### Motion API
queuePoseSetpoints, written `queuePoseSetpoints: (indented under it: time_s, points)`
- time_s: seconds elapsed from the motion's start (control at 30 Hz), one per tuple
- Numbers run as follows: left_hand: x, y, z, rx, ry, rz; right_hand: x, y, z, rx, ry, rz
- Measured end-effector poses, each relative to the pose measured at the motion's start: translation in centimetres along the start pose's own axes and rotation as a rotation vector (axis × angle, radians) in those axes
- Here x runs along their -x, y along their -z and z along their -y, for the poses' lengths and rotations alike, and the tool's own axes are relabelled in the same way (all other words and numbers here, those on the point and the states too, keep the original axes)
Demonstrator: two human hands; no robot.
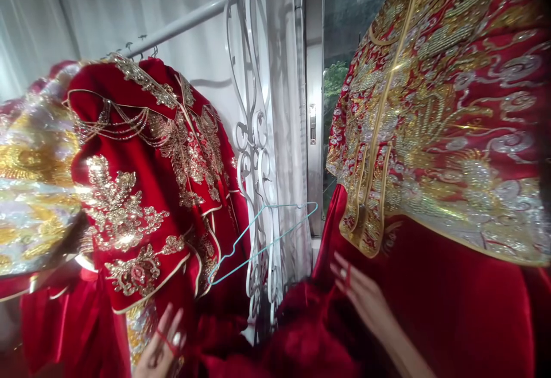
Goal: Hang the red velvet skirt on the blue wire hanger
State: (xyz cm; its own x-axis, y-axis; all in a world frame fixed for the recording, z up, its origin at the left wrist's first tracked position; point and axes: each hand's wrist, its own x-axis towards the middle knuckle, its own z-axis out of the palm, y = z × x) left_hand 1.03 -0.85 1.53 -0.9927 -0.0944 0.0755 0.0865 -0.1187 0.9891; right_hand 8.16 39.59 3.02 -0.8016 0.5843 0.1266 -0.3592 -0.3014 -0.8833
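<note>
Left hand (pixel 161 346), cut off low, fingers spread on gold-embroidered red velvet jacket (pixel 146 194); right hand (pixel 365 297) open, flat against glossy red satin skirt (pixel 451 309); thin teal wire hanger (pixel 267 234) between.

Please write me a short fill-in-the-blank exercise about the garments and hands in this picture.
1. The red gold-embroidered jacket hangs from a white metal ____.
2. The thin light-blue wire hanger carries ____ garment.
3. The right hand rests, fingers spread, on plain red ____ fabric below the red beaded jacket.
4. The left hand has a thin ____ thread across its fingers.

Missing words: rail; no; satin; red
</note>
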Motion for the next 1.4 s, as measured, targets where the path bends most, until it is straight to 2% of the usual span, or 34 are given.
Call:
queuePoseSetpoints:
  time_s: [0.03, 0.1, 0.2, 0.27, 0.4, 0.53, 0.6, 0.7, 0.8, 0.93, 1.07, 1.2, 1.33, 1.4]
  points:
    - [-0.9, -0.6, -1.2, 0.002, -0.047, 0.008, -2.0, -0.6, 1.4, -0.056, 0.106, 0.017]
    - [-2.3, -2.5, -3.3, -0.026, -0.175, 0.042, -5.8, -1.7, 3.3, -0.073, 0.217, 0.007]
    - [-4.1, -5.7, -4.9, -0.023, -0.298, 0.078, -10.0, -2.7, 4.1, -0.036, 0.259, -0.052]
    - [-5.3, -7.2, -5.0, 0.023, -0.278, 0.1, -11.2, -2.9, 3.9, -0.04, 0.291, -0.067]
    - [-7.3, -8.0, -4.8, 0.056, -0.185, 0.169, -10.8, -2.6, 4.2, -0.015, 0.337, 0.011]
    - [-8.5, -7.1, -6.1, -0.047, -0.223, 0.241, -9.6, -1.4, 6.7, 0.22, 0.227, 0.155]
    - [-9.0, -6.7, -7.4, -0.159, -0.263, 0.309, -9.3, -0.8, 8.3, 0.391, 0.186, 0.261]
    - [-9.8, -6.5, -9.1, -0.332, -0.312, 0.469, -9.0, -0.6, 10.3, 0.646, 0.15, 0.497]
    - [-10.7, -7.1, -10.0, -0.441, -0.312, 0.583, -8.5, -2.0, 11.7, 0.805, 0.1, 0.689]
    - [-11.3, -8.2, -10.2, -0.504, -0.316, 0.615, -7.9, -5.2, 13.0, 0.912, 0.117, 0.803]
    - [-10.9, -9.0, -11.1, -0.589, -0.36, 0.738, -8.0, -7.1, 13.1, 1.09, 0.131, 0.863]
    - [-10.5, -9.5, -12.5, -0.616, -0.388, 0.819, -8.0, -7.3, 12.1, 1.153, 0.163, 0.792]
    - [-11.1, -9.6, -13.5, -0.61, -0.357, 0.834, -8.0, -7.3, 10.8, 1.143, 0.164, 0.814]
    - [-11.1, -9.4, -13.8, -0.704, -0.397, 0.797, -8.1, -7.1, 10.1, 1.153, 0.169, 0.788]
